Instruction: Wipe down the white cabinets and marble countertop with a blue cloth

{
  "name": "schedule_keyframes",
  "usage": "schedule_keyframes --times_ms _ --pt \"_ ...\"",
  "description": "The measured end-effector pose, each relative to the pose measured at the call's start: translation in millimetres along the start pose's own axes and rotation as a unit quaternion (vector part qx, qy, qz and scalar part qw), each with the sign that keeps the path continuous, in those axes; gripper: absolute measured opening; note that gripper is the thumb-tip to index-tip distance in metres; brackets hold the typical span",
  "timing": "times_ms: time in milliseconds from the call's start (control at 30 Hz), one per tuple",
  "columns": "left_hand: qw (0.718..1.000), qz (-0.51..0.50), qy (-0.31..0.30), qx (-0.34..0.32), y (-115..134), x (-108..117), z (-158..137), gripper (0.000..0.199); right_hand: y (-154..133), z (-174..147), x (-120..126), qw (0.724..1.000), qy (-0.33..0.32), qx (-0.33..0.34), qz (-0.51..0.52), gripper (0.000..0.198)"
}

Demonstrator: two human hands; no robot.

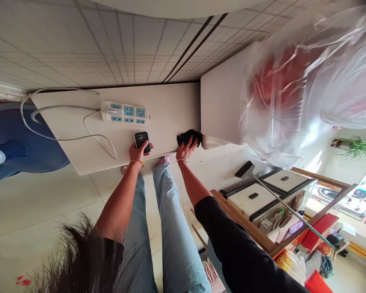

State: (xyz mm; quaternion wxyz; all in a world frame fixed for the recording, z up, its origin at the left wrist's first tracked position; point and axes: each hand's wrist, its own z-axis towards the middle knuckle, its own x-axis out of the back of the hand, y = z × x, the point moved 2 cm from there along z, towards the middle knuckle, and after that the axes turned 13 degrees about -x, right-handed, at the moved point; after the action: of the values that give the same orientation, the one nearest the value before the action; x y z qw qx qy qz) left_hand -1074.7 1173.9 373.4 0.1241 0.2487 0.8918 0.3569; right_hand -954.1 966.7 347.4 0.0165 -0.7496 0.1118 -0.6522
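Note:
My left hand (pixel 137 153) is closed around a small, flat device with a black face, rounded corners and a pale rim (pixel 141 138); white lettering on it is too small to read. The thumb lies across its face. My right hand (pixel 186 151) presses a bunched black cloth (pixel 184 137) onto the white tabletop (pixel 167 110), near its right end, with the fingers partly sunk in the cloth. Behind the left hand, a white power strip with blue sockets (pixel 128 111) lies on the tabletop, with a white plug in one socket.
A white cable (pixel 79 139) loops over the tabletop's left side. At far left is a large blue water bottle (pixel 15 138). A white cabinet (pixel 221 93) and plastic-wrapped things (pixel 280 89) adjoin on the right. A long-handled dustpan (pixel 245 169) and storage boxes (pixel 253 199) stand lower right.

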Motion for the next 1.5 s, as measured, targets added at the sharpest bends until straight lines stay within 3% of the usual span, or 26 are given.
schedule_keyframes --times_ms 100,267,400,533,667,767,833,900,1000,1167,1267,1367,1500 --pt "1.0 -0.001 -0.002 -0.003 0.1 -1.1 -0.1 0.049 -20.1 -47.2 -14.7 0.998 -0.032 -0.044 0.017 0.064" --pt "1.0 -0.001 0.009 -0.006 -0.2 -0.8 1.5 0.048 -69.7 -143.8 -47.2 0.993 -0.118 0.009 -0.006 0.065" --pt "1.0 0.013 0.013 -0.002 -1.8 1.8 3.5 0.044 -83.6 -175.9 -54.5 0.988 -0.154 0.02 0.021 0.058" --pt "1.0 0.011 0.007 -0.008 -2.0 2.8 4.5 0.049 -61.4 -148.1 -39.8 0.988 -0.133 0.083 0.017 0.056" --pt "1.0 0.013 -0.002 -0.005 -1.8 2.5 4.4 0.054 -11.6 -71.6 -17.3 0.999 -0.03 0.039 0.02 0.058" --pt "1.0 0.004 -0.005 -0.011 -1.7 2.2 3.8 0.054 18.3 -16.8 -6.1 0.999 -0.01 0.04 0.023 0.058" --pt "1.0 -0.001 -0.009 -0.014 -2.3 2.1 3.8 0.055 23.7 0.2 -4.6 0.999 -0.008 0.036 0.032 0.059" --pt "1.0 -0.002 -0.015 -0.017 -3.3 2.2 4.2 0.054 15.8 -4.2 -8.1 0.999 0.006 0.002 0.054 0.06" --pt "1.0 0.005 -0.023 -0.021 -5.0 3.0 5.0 0.054 -16.2 -45.3 -19.1 0.997 -0.004 -0.036 0.074 0.06" --pt "0.999 0.025 -0.025 -0.02 -2.9 9.0 6.3 0.054 -81.1 -139.2 -30.8 0.989 -0.131 0.066 -0.017 0.062" --pt "0.997 0.059 0.001 -0.04 5.4 21.3 8.3 0.048 -98.3 -168.2 -20.6 0.981 -0.153 0.094 -0.066 0.064" --pt "0.994 0.094 0.013 -0.057 16.0 38.2 8.6 0.043 -92.1 -160.1 -2.1 0.975 -0.156 0.133 -0.08 0.061" --pt "0.992 0.111 -0.009 -0.067 25.3 54.7 3.8 0.044 -57.1 -92.8 13.3 0.987 -0.116 0.1 -0.049 0.064"
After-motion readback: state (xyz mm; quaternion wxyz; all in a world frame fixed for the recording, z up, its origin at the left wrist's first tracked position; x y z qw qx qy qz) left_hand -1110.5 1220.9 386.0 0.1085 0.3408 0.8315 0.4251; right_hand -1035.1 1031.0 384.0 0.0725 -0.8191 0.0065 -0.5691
